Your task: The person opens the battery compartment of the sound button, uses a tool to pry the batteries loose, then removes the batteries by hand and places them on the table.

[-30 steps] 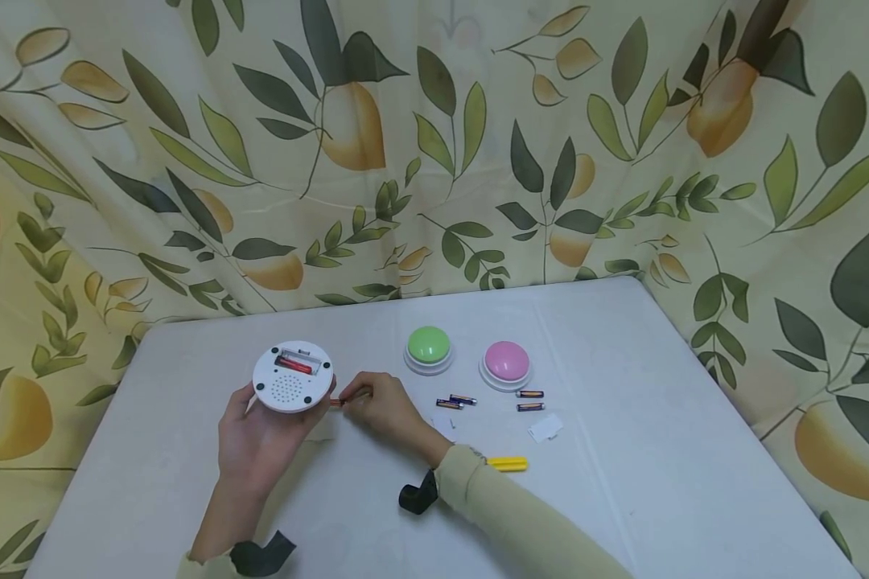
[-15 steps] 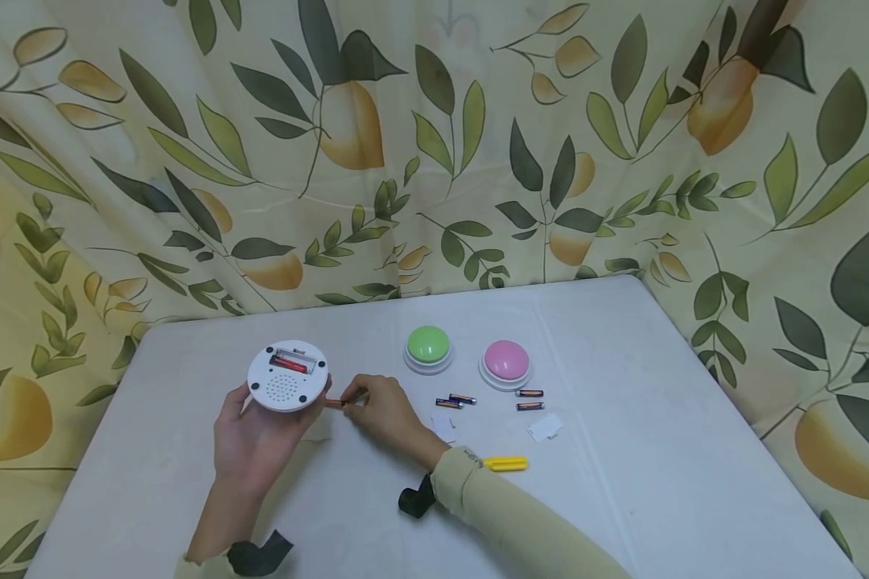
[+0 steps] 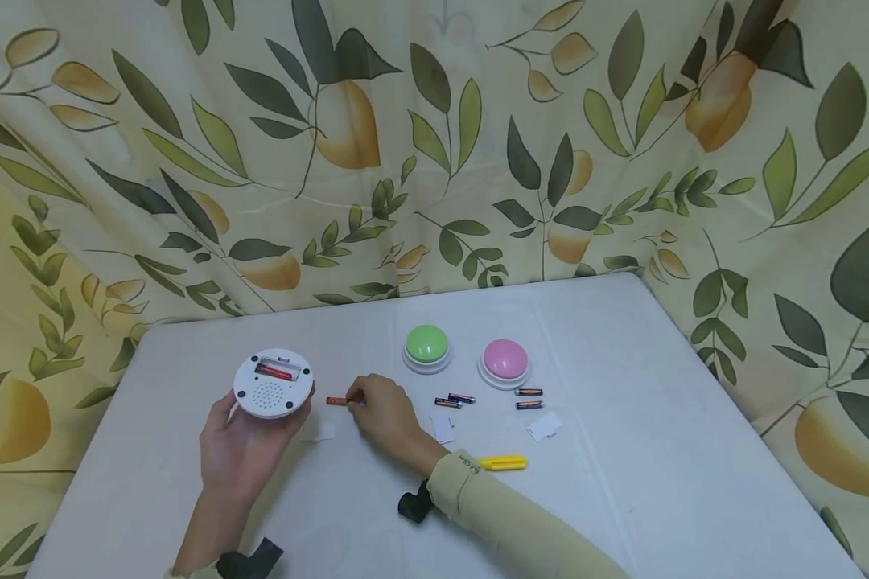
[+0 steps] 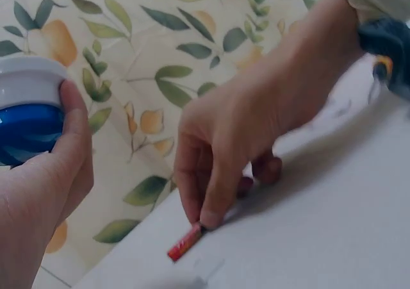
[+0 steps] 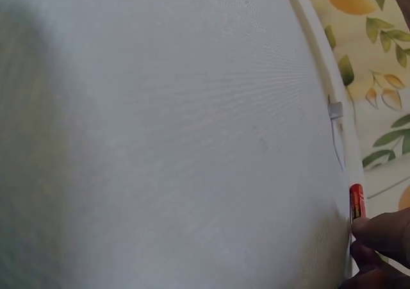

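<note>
My left hand [image 3: 240, 450] grips a round white push-button light [image 3: 269, 402] with its underside up. In its battery slot lies one red battery [image 3: 273, 372] beside a bare metal-ended bay. The left wrist view shows the light's blue dome [image 4: 29, 130] facing down. Thumb and forefinger of my right hand [image 3: 389, 418] pinch a second red battery [image 4: 184, 242] by one end, low over the white table. The right wrist view catches this same battery [image 5: 357, 199] at its edge with the fingertips on it.
A green button light [image 3: 427, 346] and a pink button light [image 3: 505, 360] stand dome up behind. Near them lie dark batteries in two pairs [image 3: 461, 398] [image 3: 529, 405], white paper pieces [image 3: 545, 426] and a yellow-handled tool [image 3: 505, 463]. A patterned curtain [image 3: 463, 161] hangs behind the table.
My left hand has shifted left and slightly down with the light, away from the right hand. The battery in my right hand now shows apart from the light.
</note>
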A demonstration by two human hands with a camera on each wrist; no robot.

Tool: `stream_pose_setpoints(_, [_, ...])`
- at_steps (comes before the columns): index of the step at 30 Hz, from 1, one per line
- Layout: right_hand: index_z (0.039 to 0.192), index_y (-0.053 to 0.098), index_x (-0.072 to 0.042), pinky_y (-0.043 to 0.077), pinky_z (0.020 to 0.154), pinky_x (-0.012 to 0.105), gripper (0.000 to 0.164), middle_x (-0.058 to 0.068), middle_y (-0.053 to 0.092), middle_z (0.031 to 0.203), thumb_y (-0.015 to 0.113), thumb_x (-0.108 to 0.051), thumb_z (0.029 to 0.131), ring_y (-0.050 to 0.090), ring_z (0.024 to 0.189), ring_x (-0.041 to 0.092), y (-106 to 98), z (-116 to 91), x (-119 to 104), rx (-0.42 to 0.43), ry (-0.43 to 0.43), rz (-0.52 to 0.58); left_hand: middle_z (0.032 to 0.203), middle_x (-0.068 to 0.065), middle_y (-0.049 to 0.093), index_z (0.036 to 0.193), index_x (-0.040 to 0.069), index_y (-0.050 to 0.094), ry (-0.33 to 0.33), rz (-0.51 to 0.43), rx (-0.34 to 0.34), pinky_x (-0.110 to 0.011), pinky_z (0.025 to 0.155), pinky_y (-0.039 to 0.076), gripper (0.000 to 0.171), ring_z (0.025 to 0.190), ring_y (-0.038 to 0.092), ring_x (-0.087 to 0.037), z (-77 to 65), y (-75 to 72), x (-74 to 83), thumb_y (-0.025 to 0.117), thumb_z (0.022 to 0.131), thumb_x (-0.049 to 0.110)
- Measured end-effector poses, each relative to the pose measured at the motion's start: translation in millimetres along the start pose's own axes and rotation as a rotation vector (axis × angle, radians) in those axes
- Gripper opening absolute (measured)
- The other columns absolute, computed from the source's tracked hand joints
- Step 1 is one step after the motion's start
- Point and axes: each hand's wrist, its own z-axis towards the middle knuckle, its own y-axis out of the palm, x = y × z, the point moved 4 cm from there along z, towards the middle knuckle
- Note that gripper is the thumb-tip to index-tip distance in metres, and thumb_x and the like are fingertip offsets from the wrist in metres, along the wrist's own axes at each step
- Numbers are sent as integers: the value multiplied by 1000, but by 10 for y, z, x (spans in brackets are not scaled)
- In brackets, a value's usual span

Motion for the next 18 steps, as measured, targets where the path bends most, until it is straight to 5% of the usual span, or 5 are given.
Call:
stream_pose_setpoints(11, [101, 77, -13, 50, 71, 21, 9, -2, 72, 94, 75, -12, 93, 62, 83, 8, 23, 14, 4, -14, 3, -40, 153, -14, 41, 157, 28, 36, 101, 97, 116, -51, 114, 43, 47, 137, 47, -50, -191, -77, 99, 24, 114, 41])
stream_pose_setpoints(18, [107, 75, -13, 50, 73, 22, 15, -1, 72, 95, 77, -16, 93, 61, 83, 8, 11, 0, 4, -22, 9, -5, 151, -16, 45, 154, 24, 35, 122, 146, 96, -53, 110, 46, 45, 134, 53, -48, -234, -45, 40, 21, 114, 39])
